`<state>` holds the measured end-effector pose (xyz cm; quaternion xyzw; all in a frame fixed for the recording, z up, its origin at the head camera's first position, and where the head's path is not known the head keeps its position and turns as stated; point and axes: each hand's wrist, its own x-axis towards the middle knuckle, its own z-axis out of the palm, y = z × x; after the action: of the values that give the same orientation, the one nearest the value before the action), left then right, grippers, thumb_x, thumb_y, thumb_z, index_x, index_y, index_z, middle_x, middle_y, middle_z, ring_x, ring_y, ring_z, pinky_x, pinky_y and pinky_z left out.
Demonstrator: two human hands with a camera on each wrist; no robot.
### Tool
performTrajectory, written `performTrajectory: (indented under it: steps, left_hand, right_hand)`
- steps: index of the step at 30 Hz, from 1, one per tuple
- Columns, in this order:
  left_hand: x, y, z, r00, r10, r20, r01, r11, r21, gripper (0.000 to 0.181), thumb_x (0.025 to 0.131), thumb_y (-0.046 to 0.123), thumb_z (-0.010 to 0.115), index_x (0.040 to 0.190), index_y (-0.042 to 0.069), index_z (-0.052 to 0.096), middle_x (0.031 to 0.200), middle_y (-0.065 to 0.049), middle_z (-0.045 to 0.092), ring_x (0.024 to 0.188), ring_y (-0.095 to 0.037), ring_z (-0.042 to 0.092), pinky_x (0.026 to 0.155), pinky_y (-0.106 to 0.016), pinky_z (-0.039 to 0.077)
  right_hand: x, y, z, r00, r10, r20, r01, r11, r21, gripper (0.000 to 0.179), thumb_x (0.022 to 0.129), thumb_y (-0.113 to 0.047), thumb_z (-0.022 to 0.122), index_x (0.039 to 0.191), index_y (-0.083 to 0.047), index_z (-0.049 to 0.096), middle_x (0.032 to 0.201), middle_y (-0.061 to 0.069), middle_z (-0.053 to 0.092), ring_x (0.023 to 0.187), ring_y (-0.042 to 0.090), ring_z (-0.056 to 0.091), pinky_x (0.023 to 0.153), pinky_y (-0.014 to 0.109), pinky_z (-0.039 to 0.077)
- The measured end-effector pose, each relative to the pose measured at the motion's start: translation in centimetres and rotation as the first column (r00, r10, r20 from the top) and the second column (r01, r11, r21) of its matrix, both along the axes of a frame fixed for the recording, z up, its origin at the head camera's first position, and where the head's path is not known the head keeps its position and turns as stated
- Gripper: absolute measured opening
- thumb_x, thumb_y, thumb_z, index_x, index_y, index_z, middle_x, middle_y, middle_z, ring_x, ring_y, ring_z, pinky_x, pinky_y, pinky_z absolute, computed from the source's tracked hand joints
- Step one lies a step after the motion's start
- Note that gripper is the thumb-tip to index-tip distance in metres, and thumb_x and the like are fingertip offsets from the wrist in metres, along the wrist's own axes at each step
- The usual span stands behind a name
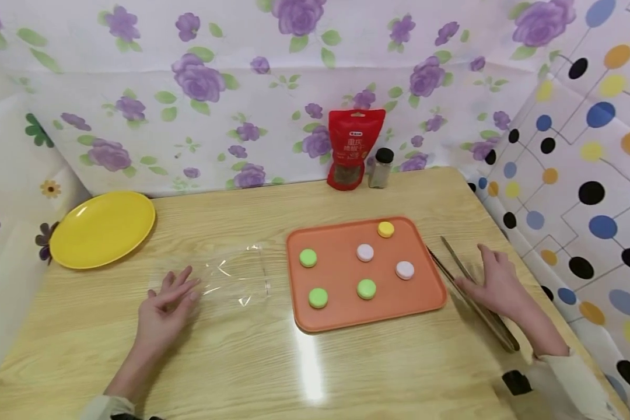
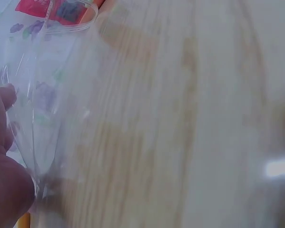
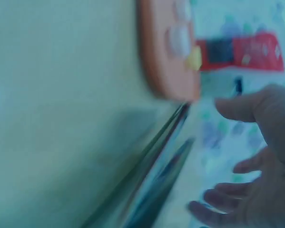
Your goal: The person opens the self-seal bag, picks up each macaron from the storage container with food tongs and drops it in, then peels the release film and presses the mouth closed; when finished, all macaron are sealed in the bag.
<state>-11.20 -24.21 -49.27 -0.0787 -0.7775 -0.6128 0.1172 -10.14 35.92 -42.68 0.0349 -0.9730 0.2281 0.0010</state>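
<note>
Beside the orange tray, the right hand, fingers spread, should grip the metal tongs midway; whether the left hand pinches the clear container is unclear.

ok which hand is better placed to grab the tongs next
Probably the right hand: its thumb and fingers are spread close by the tongs, and it holds nothing. The left hand is at the clear plastic container, across the orange tray from them.
</note>
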Motion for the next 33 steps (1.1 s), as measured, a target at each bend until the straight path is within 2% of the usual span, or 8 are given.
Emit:
performTrajectory:
  steps: [2, 4, 11, 16, 19, 24, 29, 33]
  left_hand:
    - [0.3, -0.3, 0.0, 1.000, 0.016, 0.004, -0.016, 1.000, -0.004, 0.023, 0.089, -0.009, 0.069, 0.112, -0.008, 0.070, 0.137, -0.022, 0.054, 0.142, -0.051, 0.021, 0.111, -0.056, -0.017]
    - [0.6, -0.5, 0.0, 1.000, 0.029, 0.002, -0.029, 1.000, -0.002, 0.023, 0.088, -0.010, 0.069, 0.111, -0.008, 0.071, 0.136, -0.019, 0.056, 0.142, -0.051, 0.022, 0.111, -0.055, -0.016]
    - [0.7, -0.5, -0.3, 0.999, 0.040, -0.004, -0.040, 0.999, 0.011, 0.024, 0.086, -0.013, 0.070, 0.110, -0.008, 0.072, 0.135, -0.013, 0.058, 0.141, -0.052, 0.023, 0.111, -0.054, -0.016]
    - [0.6, -0.3, -0.3, 1.000, 0.025, -0.007, -0.025, 1.000, 0.005, 0.024, 0.085, -0.013, 0.070, 0.109, -0.009, 0.072, 0.135, -0.016, 0.057, 0.141, -0.053, 0.022, 0.110, -0.056, -0.017]
    - [0.5, -0.2, -0.2, 1.000, 0.017, -0.009, -0.017, 1.000, 0.000, 0.024, 0.086, -0.013, 0.070, 0.109, -0.009, 0.072, 0.135, -0.017, 0.057, 0.140, -0.054, 0.022, 0.110, -0.057, -0.017]
    - [0.5, -0.1, 0.0, 1.000, 0.013, -0.006, -0.013, 1.000, 0.002, 0.024, 0.086, -0.013, 0.070, 0.109, -0.010, 0.071, 0.135, -0.019, 0.057, 0.141, -0.054, 0.022, 0.111, -0.055, -0.017]
    - [0.3, 0.0, 0.1, 1.000, 0.000, -0.007, 0.000, 1.000, 0.010, 0.024, 0.086, -0.013, 0.070, 0.110, -0.009, 0.071, 0.135, -0.016, 0.058, 0.141, -0.054, 0.021, 0.111, -0.055, -0.017]
    - [0.1, 0.1, 0.2, 1.000, -0.011, -0.014, 0.011, 1.000, 0.013, 0.024, 0.086, -0.013, 0.069, 0.109, -0.009, 0.071, 0.135, -0.014, 0.058, 0.141, -0.055, 0.021, 0.110, -0.056, -0.018]
  right_hand:
    - [0.5, 1.0, -1.0, 0.996, 0.013, 0.093, -0.016, 1.000, 0.025, 0.092, 0.091, -0.026, 0.074, 0.143, 0.024, 0.017, 0.125, 0.056, 0.029, 0.113, 0.072, 0.032, 0.082, 0.075, 0.037]
    - [0.8, 1.4, -1.9, 0.992, 0.026, 0.120, -0.032, 0.998, 0.045, 0.092, 0.090, -0.026, 0.076, 0.141, 0.025, 0.020, 0.120, 0.055, 0.034, 0.110, 0.070, 0.037, 0.078, 0.071, 0.041]
    - [0.4, 1.1, -3.6, 0.999, 0.024, 0.026, -0.026, 0.993, 0.111, 0.062, 0.089, -0.008, 0.072, 0.133, 0.021, 0.040, 0.099, 0.042, 0.049, 0.075, 0.046, 0.055, 0.061, 0.057, 0.048]
    - [1.0, 1.3, -4.1, 0.999, -0.002, -0.045, 0.008, 0.992, 0.123, 0.052, 0.083, 0.003, 0.064, 0.129, 0.016, 0.043, 0.096, 0.040, 0.048, 0.084, 0.054, 0.050, 0.073, 0.065, 0.040]
    - [1.8, 1.7, -4.0, 0.989, 0.053, -0.140, -0.035, 0.991, 0.132, 0.052, 0.079, 0.010, 0.063, 0.128, 0.012, 0.045, 0.091, 0.035, 0.049, 0.088, 0.050, 0.048, 0.073, 0.062, 0.034]
    - [3.0, 2.0, -3.7, 0.934, 0.206, -0.293, -0.155, 0.970, 0.190, 0.060, 0.072, 0.018, 0.072, 0.126, 0.004, 0.052, 0.087, 0.023, 0.051, 0.078, 0.038, 0.049, 0.067, 0.053, 0.035]
    - [3.7, 1.8, -3.6, 0.896, 0.319, -0.308, -0.251, 0.937, 0.243, 0.067, 0.066, 0.019, 0.077, 0.125, -0.002, 0.053, 0.087, 0.015, 0.050, 0.075, 0.030, 0.047, 0.065, 0.050, 0.036]
    - [3.9, 1.5, -3.3, 0.908, 0.340, -0.246, -0.281, 0.928, 0.243, 0.066, 0.068, 0.020, 0.074, 0.126, -0.003, 0.052, 0.090, 0.014, 0.049, 0.076, 0.028, 0.045, 0.064, 0.047, 0.038]
